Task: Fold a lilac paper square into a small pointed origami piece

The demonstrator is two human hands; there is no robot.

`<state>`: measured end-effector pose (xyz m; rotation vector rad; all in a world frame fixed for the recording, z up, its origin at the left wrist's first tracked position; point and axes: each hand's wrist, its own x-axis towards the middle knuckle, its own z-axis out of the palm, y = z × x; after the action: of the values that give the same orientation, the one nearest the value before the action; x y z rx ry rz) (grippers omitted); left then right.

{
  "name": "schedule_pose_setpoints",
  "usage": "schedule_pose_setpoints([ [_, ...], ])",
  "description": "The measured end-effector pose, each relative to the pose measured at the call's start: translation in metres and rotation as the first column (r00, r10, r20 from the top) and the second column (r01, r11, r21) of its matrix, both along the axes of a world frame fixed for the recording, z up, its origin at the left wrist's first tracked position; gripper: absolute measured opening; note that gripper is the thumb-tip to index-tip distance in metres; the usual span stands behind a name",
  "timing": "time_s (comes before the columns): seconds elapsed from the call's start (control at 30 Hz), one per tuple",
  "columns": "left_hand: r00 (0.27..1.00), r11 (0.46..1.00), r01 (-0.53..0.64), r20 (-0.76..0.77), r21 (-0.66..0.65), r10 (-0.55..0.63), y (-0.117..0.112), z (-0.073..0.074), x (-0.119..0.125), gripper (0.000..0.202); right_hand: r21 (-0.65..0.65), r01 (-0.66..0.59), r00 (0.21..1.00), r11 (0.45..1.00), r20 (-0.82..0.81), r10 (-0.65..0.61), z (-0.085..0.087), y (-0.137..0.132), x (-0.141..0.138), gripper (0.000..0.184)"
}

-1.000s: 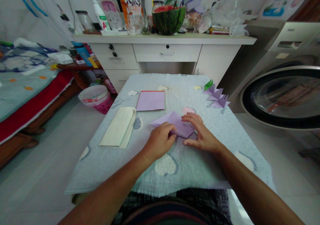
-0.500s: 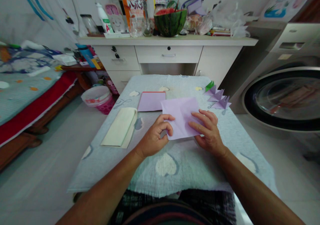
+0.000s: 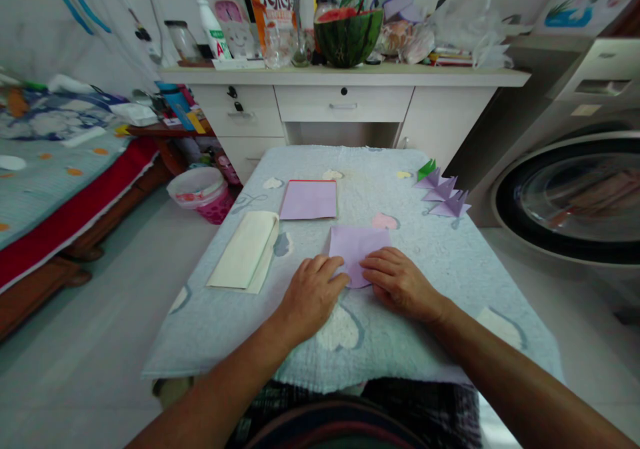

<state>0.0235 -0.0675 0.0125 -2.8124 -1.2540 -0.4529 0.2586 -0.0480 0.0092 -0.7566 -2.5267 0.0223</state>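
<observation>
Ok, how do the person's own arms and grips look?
The left grip and right grip are bare hands, with no gloves seen. The left forearm and right forearm taper towards the wrists; no sleeve, watch or bracelet shows on either.

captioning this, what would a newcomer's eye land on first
Probably the cut watermelon, red inside, on the white desk at the back. Nearer, the left hand and right hand touch a lilac sheet on the cloth-covered table; folded purple pieces sit near its right edge.
</observation>
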Motion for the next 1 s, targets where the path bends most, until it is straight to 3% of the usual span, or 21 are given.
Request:
schedule_pose_setpoints([
  [0.1, 0.999, 0.999, -0.013, -0.051, 0.037, 0.015, -0.001, -0.010, 0.000, 0.007, -0.031, -0.038, 0.999, 0.999, -0.038, 0.037, -0.001, -0.001, 0.000, 0.024],
  [0.3, 0.998, 0.997, -0.034, -0.054, 0.064, 0.038, 0.003, -0.021, -0.007, 0.009, -0.063, -0.057, 0.998, 0.996, -0.044, 0.054, -0.003, 0.000, 0.002, 0.028],
  [0.53, 0.986, 0.995, -0.100, 0.132, 0.005, 0.099, 0.007, -0.026, -0.012, 0.016, -0.221, -0.064, 0.998, 0.973, 0.005, 0.066, -0.002, -0.001, -0.001, 0.019],
  [0.77, 0.932, 0.989, -0.104, 0.337, -0.104, 0.134, 0.008, -0.030, -0.017, 0.018, -0.264, -0.022, 1.000, 0.964, -0.012, 0.019, 0.004, -0.003, -0.002, 0.017],
  [1.0, 0.927, 0.982, -0.105, 0.342, -0.157, 0.153, 0.009, -0.026, -0.019, 0.013, -0.301, 0.015, 0.998, 0.953, 0.055, 0.001, 0.000, -0.006, -0.003, 0.014],
])
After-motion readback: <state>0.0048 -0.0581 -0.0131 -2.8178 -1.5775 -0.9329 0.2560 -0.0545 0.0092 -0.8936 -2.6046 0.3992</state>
